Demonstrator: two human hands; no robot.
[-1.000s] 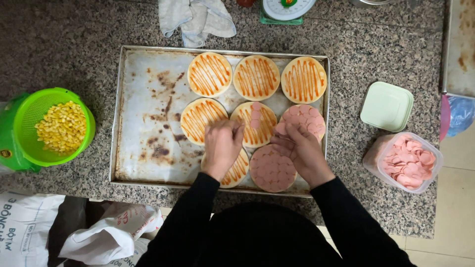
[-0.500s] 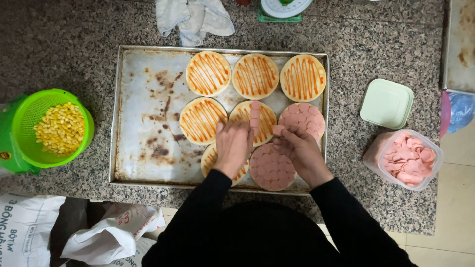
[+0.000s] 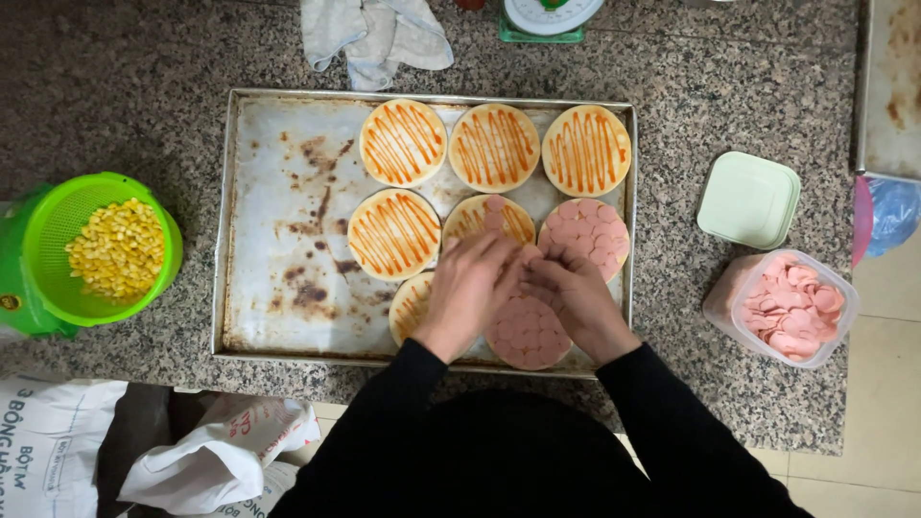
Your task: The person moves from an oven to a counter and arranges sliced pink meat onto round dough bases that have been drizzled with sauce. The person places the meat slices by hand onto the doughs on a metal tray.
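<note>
A worn metal baking tray holds several round dough bases striped with orange sauce. Two bases at the right are covered with pink sausage slices. My left hand and my right hand meet over the middle base, which carries a short row of pink slices. The fingers of both hands are bunched together and appear to pinch pink slices. A further sauced base is partly hidden under my left hand.
A clear tub of pink sausage slices stands right of the tray, its pale green lid beside it. A green colander of corn kernels sits at the left. A cloth and a scale lie behind the tray.
Both hands have shifted slightly up and toward each other over the middle base. A few pink slices now lie on that base.
</note>
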